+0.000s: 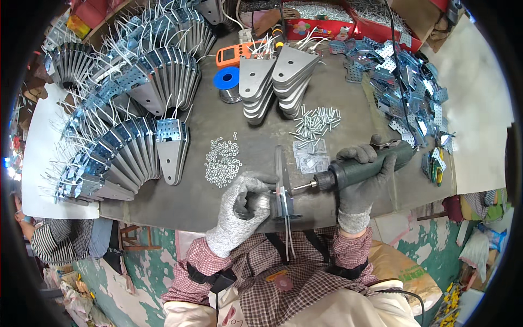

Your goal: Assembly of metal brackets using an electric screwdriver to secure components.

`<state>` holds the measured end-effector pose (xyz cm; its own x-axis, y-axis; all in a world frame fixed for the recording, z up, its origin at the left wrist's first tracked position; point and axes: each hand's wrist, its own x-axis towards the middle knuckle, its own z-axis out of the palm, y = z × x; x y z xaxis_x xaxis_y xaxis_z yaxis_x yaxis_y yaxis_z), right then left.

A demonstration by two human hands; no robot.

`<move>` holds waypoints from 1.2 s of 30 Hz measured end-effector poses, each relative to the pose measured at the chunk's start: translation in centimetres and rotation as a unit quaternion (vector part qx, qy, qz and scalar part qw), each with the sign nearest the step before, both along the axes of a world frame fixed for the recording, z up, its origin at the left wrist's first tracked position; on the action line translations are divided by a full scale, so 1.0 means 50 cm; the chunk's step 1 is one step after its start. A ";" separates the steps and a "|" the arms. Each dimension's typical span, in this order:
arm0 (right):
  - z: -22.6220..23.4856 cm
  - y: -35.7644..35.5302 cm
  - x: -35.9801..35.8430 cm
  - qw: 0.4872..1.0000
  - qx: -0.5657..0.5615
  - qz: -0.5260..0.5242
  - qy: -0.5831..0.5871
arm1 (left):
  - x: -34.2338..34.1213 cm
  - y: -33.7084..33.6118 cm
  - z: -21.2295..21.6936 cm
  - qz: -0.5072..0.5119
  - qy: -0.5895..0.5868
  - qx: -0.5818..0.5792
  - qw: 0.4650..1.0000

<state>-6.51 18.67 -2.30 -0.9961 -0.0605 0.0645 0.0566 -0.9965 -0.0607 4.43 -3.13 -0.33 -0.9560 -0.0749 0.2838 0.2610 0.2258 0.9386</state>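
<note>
My left hand (245, 204), in a grey knit glove, has its fingers closed at the left side of a grey metal plate (279, 163) stood on edge at the table's near side. Two white wires (290, 245) hang from it. My right hand (362, 177), gloved too, is wrapped round a dark green power screwdriver (354, 170). Its bit (303, 187) points left at the plate's side; whether the tip touches a screw is too small to tell. Beyond my left hand lies a pile of small nuts (222, 162). Loose screws (320, 122) lie above a clear plastic bag (311, 157).
Curved rows of wired grey plates (131, 150) fill the left. Two stacks of grey plates (256, 79) stand behind, near a blue-topped wire spool (226, 79) and an orange meter (231, 54). Blue-tinted perforated plates (406, 87) and pliers (438, 166) lie right. A black cable (399, 65) hangs down.
</note>
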 end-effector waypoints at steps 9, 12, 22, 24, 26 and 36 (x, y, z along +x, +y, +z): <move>0.011 -0.001 0.002 0.999 0.000 -0.014 -0.044 | -0.014 0.014 -0.015 -0.018 0.066 -0.091 0.993; 0.010 0.001 0.000 0.998 -0.012 -0.013 -0.054 | -0.018 0.025 -0.023 0.009 0.110 -0.120 0.987; 0.007 0.003 -0.002 0.997 -0.010 -0.005 -0.071 | -0.010 0.040 -0.022 0.043 0.138 -0.219 0.965; 0.006 0.004 -0.003 0.998 -0.009 -0.002 -0.067 | -0.011 0.042 -0.019 0.051 0.150 -0.231 0.960; 0.002 0.004 -0.004 0.998 -0.016 0.001 -0.065 | -0.013 0.047 -0.014 0.065 0.168 -0.241 0.954; 0.005 0.003 -0.002 0.997 -0.006 -0.005 -0.077 | -0.010 0.051 0.000 0.051 0.132 -0.304 0.942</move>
<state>-6.59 18.82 -2.03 -0.9948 -0.0508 -0.0880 0.0545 -0.9977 -0.0408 3.91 -0.58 -0.32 -0.8425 0.0907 0.5311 0.4156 0.7367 0.5334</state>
